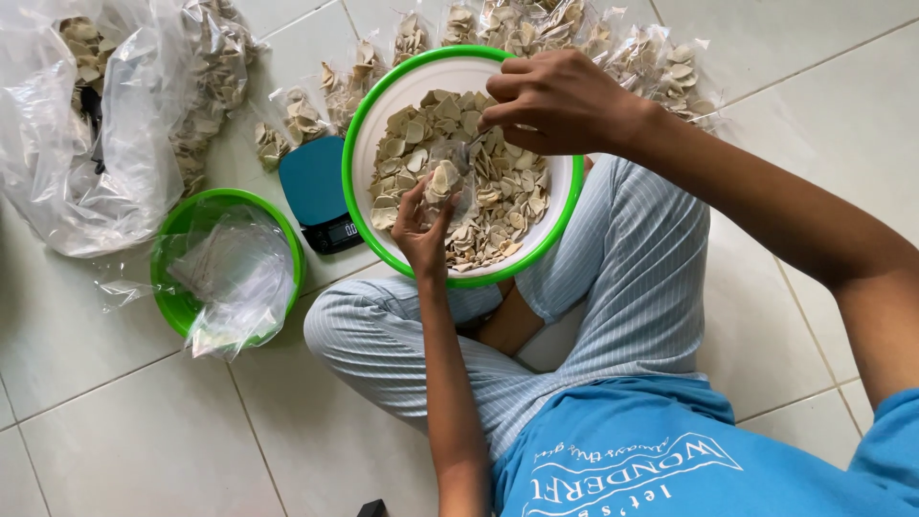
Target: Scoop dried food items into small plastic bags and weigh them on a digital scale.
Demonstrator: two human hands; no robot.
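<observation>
The left hand (pixel 423 230) pinches a small clear plastic bag (pixel 450 182) with pale, flat, dry chips inside. The right hand (pixel 555 101), fingers curled, holds a metal spoon (pixel 471 146) at the bag's mouth. Both hover over the round white bowl with green rim (pixel 369 129) full of beige chips (pixel 503 196), beside a blue digital scale (pixel 316 187).

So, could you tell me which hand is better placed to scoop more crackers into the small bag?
The right hand, probably: it holds a spoon over the crackers, while the left hand holds the small clear bag.
</observation>
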